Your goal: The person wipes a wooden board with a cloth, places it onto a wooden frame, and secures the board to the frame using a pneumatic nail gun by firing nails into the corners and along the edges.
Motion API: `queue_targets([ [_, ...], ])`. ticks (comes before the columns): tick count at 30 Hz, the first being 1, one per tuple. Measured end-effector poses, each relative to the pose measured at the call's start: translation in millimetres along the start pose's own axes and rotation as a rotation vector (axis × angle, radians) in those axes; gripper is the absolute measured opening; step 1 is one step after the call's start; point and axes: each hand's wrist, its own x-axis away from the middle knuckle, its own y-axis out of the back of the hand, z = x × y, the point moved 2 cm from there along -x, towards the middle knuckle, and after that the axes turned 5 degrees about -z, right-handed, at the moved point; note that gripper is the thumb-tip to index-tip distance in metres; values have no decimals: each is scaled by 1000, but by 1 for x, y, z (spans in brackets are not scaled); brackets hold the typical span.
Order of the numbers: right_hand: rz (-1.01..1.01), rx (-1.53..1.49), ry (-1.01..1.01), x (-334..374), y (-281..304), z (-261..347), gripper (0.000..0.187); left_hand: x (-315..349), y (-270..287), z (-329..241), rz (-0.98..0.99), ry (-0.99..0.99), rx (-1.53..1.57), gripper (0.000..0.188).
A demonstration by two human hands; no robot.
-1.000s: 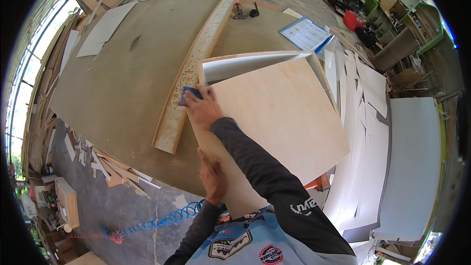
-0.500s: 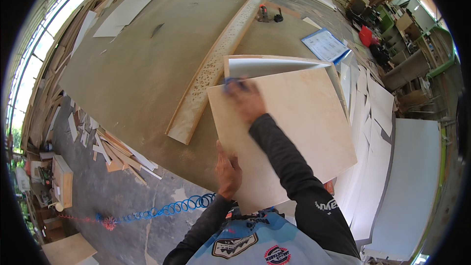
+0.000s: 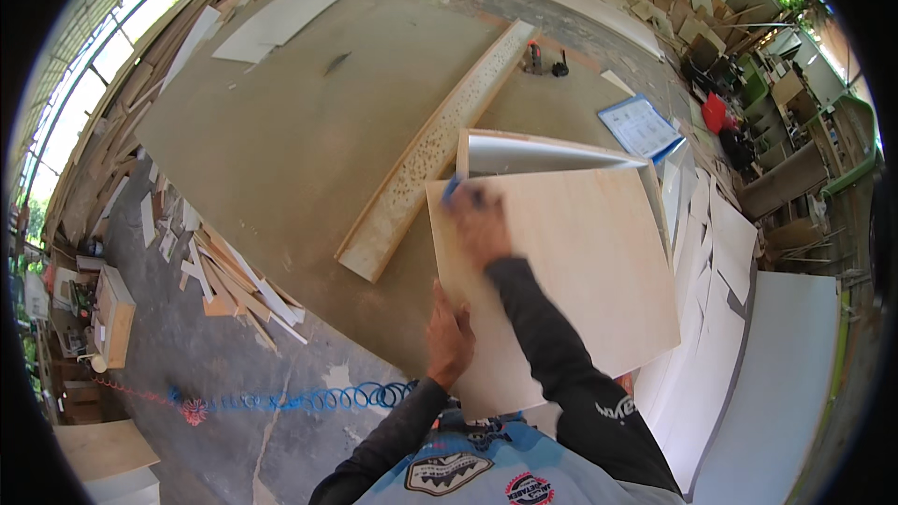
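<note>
A pale plywood panel (image 3: 589, 262) lies tilted across an open-topped wooden box (image 3: 552, 145) with a white inside. Near the panel's far left corner, my right hand (image 3: 479, 223) is closed over a small blue block (image 3: 453, 189), pressed against the panel's face. Motion blurs this hand, and most of the block is hidden under the fingers. My left hand (image 3: 449, 341) grips the panel's left edge lower down, its thumb toward the top face and its fingers along the side.
A long speckled board (image 3: 435, 150) crosses the large brown sheet (image 3: 281, 140). Beyond it lie a red-and-black tool (image 3: 535, 58) and a blue folder (image 3: 641, 126). Wood offcuts (image 3: 234, 281) and a coiled blue air hose (image 3: 346, 396) are at left; white sheets (image 3: 697, 318) stand right.
My right hand has slid with the blue block toward the panel's left edge. My left hand keeps its place on that edge. The whole view has shifted slightly.
</note>
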Motion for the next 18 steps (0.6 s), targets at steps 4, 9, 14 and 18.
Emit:
queue_targets([
  [4,-160,-520,89,3,23,15,41,1,1,3,-27,0,-10,68],
  [9,-202,-237,-44,-29,1,5,44,1,-3,0,3,-5,-57,67],
  [14,-176,-296,35,-14,4,23,47,2,-6,9,17,45,20,68],
  [18,-54,-135,-60,-67,14,22,45,2,-8,2,9,24,-23,68],
])
